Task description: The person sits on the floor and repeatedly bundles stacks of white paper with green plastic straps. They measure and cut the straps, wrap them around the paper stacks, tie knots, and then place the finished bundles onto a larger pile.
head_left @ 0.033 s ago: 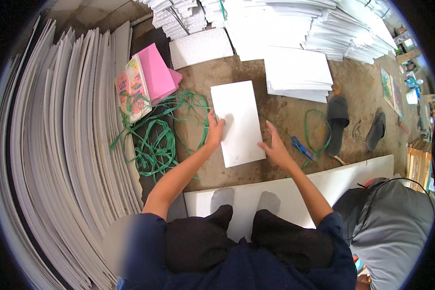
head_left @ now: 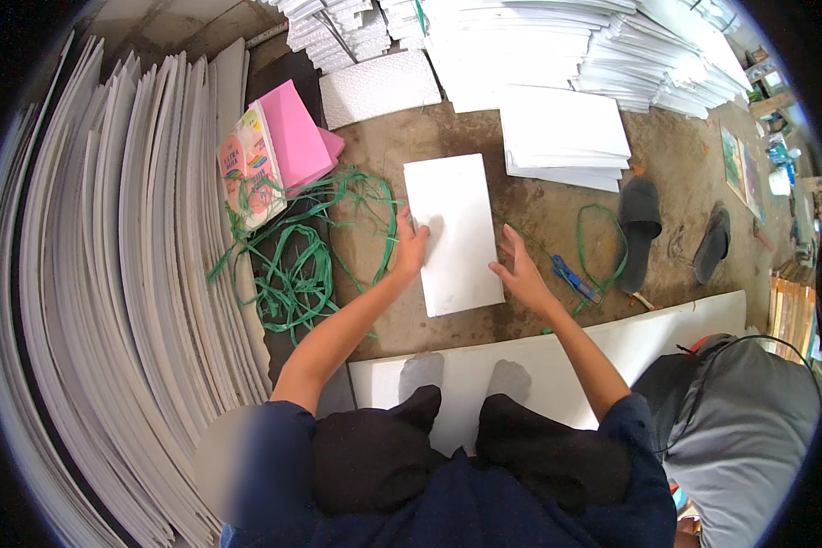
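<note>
A white rectangular block of sheets or board (head_left: 454, 237) lies flat on the floor in front of me, its long sides running away from my body; whether it is one piece or several layers I cannot tell. My left hand (head_left: 412, 245) rests against its left long edge, fingers extended and partly over the border. On the opposite side, my right hand (head_left: 524, 272) is spread, its thumb at or just beside the right edge. Neither hand grips anything.
Tangled green strapping (head_left: 292, 274) lies left, by pink sheets (head_left: 292, 137). A blue-handled tool (head_left: 573, 277) and dark slippers (head_left: 639, 233) are right. White stacks (head_left: 564, 132) stand beyond. Tall sheets (head_left: 146, 274) line the left. A person in grey (head_left: 744, 411) is close on my right.
The white block sits very slightly farther right in the picture, turned a touch. Both hands keep nearly the same places and poses.
</note>
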Demonstrator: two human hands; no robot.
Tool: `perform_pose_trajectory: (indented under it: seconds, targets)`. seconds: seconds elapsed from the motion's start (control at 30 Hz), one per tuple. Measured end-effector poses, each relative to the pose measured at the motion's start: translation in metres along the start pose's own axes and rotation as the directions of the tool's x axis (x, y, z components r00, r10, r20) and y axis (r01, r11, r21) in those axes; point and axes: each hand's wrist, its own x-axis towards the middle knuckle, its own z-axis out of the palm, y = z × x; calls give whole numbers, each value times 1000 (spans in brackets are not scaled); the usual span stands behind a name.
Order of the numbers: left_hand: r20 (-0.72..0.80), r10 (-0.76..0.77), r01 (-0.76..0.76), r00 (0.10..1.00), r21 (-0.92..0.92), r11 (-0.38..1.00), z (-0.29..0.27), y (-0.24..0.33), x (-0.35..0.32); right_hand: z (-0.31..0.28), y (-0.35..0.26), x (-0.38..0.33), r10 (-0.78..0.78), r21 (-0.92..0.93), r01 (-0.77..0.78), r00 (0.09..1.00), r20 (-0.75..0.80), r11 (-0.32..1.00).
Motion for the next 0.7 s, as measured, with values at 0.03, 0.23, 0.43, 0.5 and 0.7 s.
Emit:
perform_pose_trajectory:
  seconds: [0.03,0.23,0.43,0.5,0.7]
  targets:
    - [37,-53,53,998,18,998,4,-6,2,2,8,6,47,126,-48,999,13,991]
    - [-29,-70,65,997,804,591,12,-12,11,4,44,28,-1,-44,0,1000,-32,999]
    - [179,438,-403,881,769,496,35,-4,56,-96,43,82,-40,31,68,843,-536,997]
    - [286,258,-374,923,497,783,92,31,95,-130,36,99,45,208,117,767,-640,971]
    - [169,198,-258,965,515,817,168,32,130,-124,32,107,107,447,215,799,-592,868]
